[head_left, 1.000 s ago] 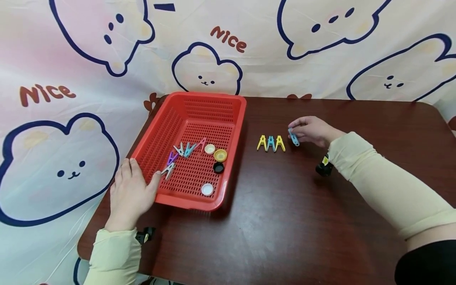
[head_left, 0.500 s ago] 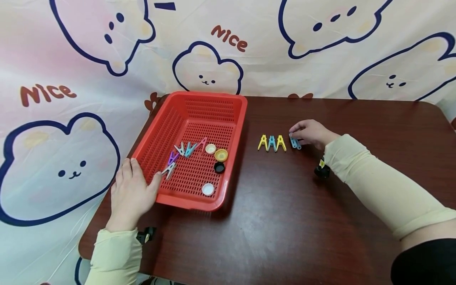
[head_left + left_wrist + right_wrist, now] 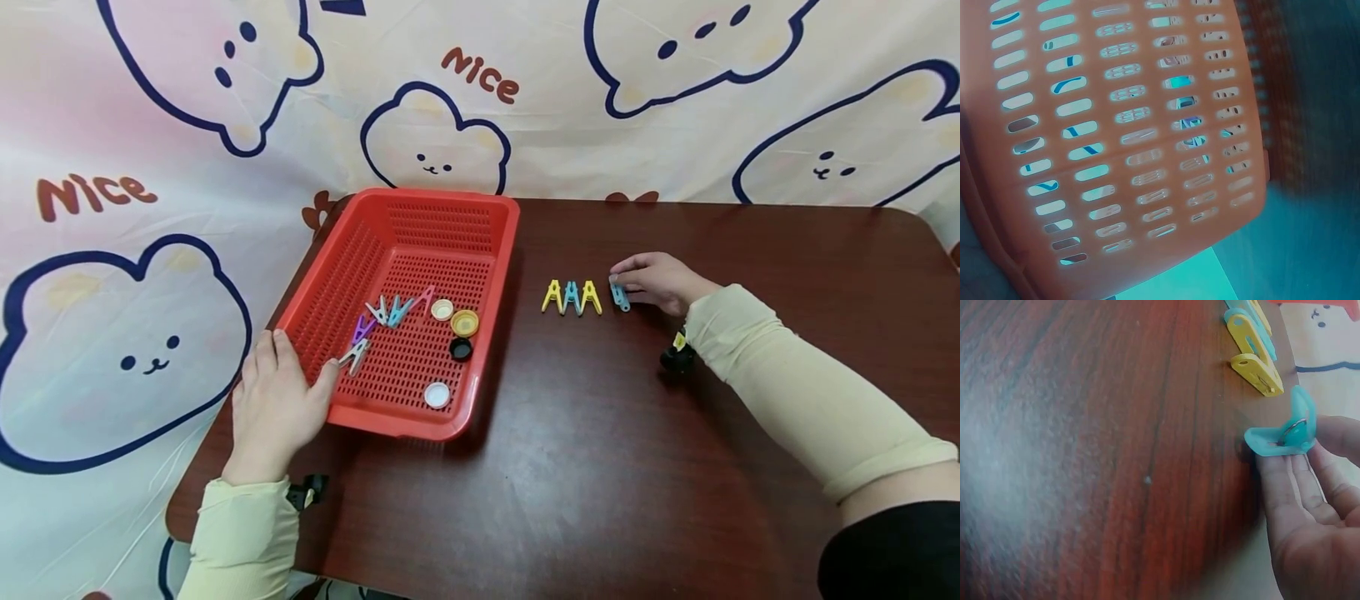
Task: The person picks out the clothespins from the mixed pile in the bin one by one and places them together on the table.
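The basket stands on the counter, with a cloth behind it. Inside the basket, five pegs lie left of four caps. The left hand touches the basket's near left corner. Right of the basket sits a row of three pegs; farther right, the right hand pinches another peg.

Your basket is glossy plastic. Right of the basket, you have smooth plastic clothespins on a glossy wood-grain tabletop.
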Motion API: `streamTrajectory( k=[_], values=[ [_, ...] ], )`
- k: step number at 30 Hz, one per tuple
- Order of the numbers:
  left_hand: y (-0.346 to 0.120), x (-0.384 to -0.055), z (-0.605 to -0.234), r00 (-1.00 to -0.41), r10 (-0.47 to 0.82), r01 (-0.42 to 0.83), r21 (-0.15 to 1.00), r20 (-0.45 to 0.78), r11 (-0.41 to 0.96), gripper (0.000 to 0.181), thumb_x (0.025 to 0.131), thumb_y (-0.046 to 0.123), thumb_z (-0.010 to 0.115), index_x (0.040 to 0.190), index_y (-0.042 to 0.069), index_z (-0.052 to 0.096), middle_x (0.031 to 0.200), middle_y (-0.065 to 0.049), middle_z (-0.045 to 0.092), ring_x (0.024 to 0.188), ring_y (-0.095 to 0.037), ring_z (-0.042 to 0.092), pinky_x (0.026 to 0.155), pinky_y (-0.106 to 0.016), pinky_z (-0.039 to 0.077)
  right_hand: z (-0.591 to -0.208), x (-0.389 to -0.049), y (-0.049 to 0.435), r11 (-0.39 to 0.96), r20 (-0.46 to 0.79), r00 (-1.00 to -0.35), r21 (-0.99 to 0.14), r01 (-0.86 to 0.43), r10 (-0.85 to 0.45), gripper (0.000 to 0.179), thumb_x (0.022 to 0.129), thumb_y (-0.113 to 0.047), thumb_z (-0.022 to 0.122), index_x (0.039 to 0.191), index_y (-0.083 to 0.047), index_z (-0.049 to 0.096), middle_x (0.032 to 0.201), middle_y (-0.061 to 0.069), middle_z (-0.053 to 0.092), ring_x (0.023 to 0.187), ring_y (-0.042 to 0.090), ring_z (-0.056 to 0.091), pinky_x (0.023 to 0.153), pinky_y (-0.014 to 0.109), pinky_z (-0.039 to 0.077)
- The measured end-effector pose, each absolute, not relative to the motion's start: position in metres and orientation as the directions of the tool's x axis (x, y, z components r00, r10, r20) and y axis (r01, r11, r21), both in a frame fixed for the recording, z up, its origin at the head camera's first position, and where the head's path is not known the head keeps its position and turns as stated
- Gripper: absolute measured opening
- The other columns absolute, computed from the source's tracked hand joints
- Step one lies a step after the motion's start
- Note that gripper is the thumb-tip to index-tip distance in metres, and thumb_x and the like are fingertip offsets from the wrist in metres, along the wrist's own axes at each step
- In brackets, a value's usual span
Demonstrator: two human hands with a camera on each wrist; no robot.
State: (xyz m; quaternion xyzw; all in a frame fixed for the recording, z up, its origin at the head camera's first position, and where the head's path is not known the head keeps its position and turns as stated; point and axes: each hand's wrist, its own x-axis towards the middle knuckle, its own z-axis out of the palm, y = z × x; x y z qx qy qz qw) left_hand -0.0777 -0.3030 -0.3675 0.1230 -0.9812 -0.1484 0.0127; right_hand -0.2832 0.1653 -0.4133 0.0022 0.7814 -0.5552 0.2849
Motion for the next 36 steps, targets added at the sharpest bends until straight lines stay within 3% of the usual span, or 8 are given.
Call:
streamTrajectory(
  k=[3,10,15,20,36],
  values=[
    [-0.303,-0.076,-0.367,-0.968,-0.25,-0.242,0.292,-0.009,0.925,0.089,0.103,0.043,0.049,0.156,-0.018,0.012,0.16,-0.042,0.012,0.144,-0.06,0.016,0.109,-0.078,0.02,-0.412,-0.282,0.163,0.352,-0.444,-0.842,-0.875,0.333,-0.307,0.045,0.108,-0.016,0.054,0.145,0.007,0.045,0.143,0.017,0.049,0.122,0.023,0.054,0.098,0.03,0.05],
    [-0.303,-0.074,-0.367,-0.965,-0.264,-0.255,0.296,-0.01,0.921,0.088,0.103,0.043,0.049,0.155,-0.018,0.012,0.159,-0.042,0.012,0.144,-0.06,0.017,0.109,-0.078,0.02,-0.406,-0.28,0.153,0.402,-0.422,-0.851,-0.871,0.284,-0.312,0.044,0.107,-0.012,0.055,0.143,0.011,0.045,0.148,0.024,0.041,0.125,0.029,0.053,0.111,0.046,0.042],
    [-0.304,-0.073,-0.368,-0.963,-0.269,-0.26,0.298,-0.011,0.919,0.089,0.102,0.042,0.049,0.155,-0.018,0.012,0.16,-0.041,0.012,0.144,-0.06,0.017,0.108,-0.078,0.02,-0.403,-0.28,0.149,0.417,-0.426,-0.851,-0.864,0.282,-0.308,0.044,0.107,-0.011,0.055,0.144,0.012,0.043,0.149,0.026,0.042,0.12,0.025,0.058,0.107,0.041,0.047],
    [-0.304,-0.073,-0.369,-0.965,-0.263,-0.251,0.293,0.0,0.922,0.088,0.104,0.042,0.049,0.155,-0.019,0.013,0.159,-0.042,0.012,0.144,-0.06,0.017,0.108,-0.078,0.021,-0.406,-0.282,0.149,0.383,-0.438,-0.844,-0.87,0.311,-0.31,0.046,0.108,-0.008,0.051,0.148,0.013,0.039,0.153,0.028,0.039,0.135,0.033,0.05,0.107,0.037,0.047],
    [-0.3,-0.075,-0.365,-0.969,-0.248,-0.236,0.287,0.008,0.928,0.088,0.103,0.044,0.05,0.155,-0.019,0.014,0.159,-0.042,0.014,0.145,-0.059,0.017,0.109,-0.078,0.021,-0.401,-0.282,0.151,0.438,-0.438,-0.838,-0.855,0.277,-0.327,0.046,0.11,-0.01,0.046,0.148,0.013,0.037,0.154,0.033,0.039,0.142,0.043,0.042,0.111,0.044,0.043]
  ],
)
